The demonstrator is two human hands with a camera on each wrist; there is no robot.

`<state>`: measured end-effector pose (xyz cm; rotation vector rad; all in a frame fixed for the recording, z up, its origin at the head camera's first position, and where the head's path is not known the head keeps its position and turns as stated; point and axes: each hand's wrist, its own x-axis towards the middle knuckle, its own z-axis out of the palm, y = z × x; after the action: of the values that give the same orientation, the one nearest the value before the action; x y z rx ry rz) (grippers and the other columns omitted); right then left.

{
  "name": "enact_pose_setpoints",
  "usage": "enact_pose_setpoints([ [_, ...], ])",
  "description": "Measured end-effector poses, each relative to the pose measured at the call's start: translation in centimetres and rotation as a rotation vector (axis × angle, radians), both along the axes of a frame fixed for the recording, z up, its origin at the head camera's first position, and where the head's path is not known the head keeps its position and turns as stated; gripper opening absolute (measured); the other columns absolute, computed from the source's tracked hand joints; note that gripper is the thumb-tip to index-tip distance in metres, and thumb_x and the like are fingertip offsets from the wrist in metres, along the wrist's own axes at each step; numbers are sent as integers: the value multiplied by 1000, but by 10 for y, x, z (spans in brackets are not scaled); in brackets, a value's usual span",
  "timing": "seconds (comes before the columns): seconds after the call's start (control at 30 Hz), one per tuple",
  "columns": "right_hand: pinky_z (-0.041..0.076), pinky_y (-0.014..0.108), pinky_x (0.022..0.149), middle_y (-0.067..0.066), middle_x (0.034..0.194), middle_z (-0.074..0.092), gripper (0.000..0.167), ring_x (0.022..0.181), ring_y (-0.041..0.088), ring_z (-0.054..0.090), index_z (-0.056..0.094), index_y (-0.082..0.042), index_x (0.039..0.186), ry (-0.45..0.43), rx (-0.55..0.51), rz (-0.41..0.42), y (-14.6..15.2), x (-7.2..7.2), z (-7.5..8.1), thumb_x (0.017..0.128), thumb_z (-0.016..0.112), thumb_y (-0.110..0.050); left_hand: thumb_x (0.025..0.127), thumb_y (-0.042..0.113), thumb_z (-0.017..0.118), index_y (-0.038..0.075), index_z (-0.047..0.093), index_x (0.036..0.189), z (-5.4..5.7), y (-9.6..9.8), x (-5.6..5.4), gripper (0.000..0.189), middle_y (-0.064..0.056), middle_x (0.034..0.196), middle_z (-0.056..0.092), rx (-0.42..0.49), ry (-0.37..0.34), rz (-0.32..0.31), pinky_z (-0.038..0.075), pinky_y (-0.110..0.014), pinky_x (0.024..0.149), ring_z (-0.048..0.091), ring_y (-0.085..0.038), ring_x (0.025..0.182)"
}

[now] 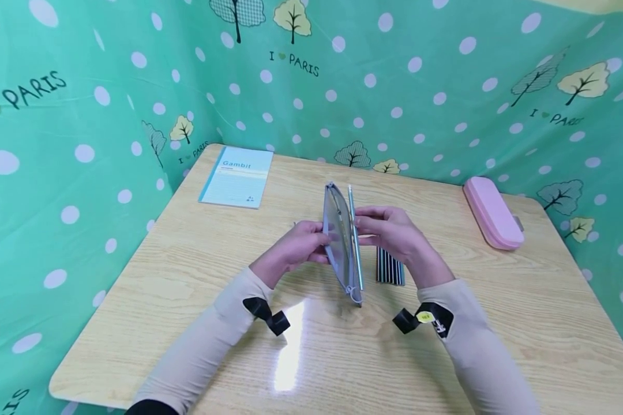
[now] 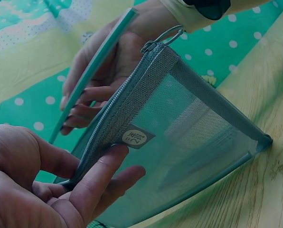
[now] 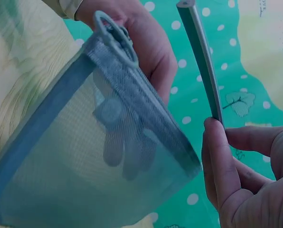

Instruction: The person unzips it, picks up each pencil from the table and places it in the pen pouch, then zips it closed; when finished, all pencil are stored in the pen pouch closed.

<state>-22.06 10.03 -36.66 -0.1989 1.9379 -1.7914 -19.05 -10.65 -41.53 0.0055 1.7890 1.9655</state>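
My left hand (image 1: 303,242) grips a grey mesh zip pouch (image 2: 198,128), thumb on one side and fingers on the other. The pouch stands on edge above the table, its zipper running along the upper side and a ring pull at the near corner. A small round-printed label (image 2: 134,137) shows near the zipper. Just right of the pouch, my right hand (image 1: 389,230) pinches a slim silvery pencil (image 3: 203,57) between thumb and fingertips, lengthwise beside the zipper edge. Several dark-striped pencils (image 1: 389,270) lie side by side on the table beneath the right hand.
A pink pencil case (image 1: 493,213) lies at the table's right rear. At the left rear is a pale blue "Gambit" notebook (image 1: 239,178). The wooden table (image 1: 161,288) meets a green dotted curtain (image 1: 311,86) behind and on the left.
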Motion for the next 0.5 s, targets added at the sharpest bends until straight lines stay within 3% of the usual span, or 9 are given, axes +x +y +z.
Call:
enact_pose_setpoints([
  [0.13, 64, 29, 87, 9, 114, 64, 46, 92, 12, 69, 43, 20, 141, 18, 5, -8, -9, -1, 5, 101, 56, 1, 104, 0, 49, -11, 52, 141, 1, 0, -1, 39, -32, 130, 64, 14, -10, 4, 65, -32, 82, 69, -41, 113],
  [0.5, 64, 25, 83, 17, 122, 59, 44, 97, 15, 67, 46, 19, 141, 15, 35, -43, -22, -4, 10, 102, 57, 2, 106, 2, 50, -10, 55, 140, 3, -1, 0, 36, -31, 129, 65, 23, -21, 9, 65, -35, 86, 68, -40, 116],
])
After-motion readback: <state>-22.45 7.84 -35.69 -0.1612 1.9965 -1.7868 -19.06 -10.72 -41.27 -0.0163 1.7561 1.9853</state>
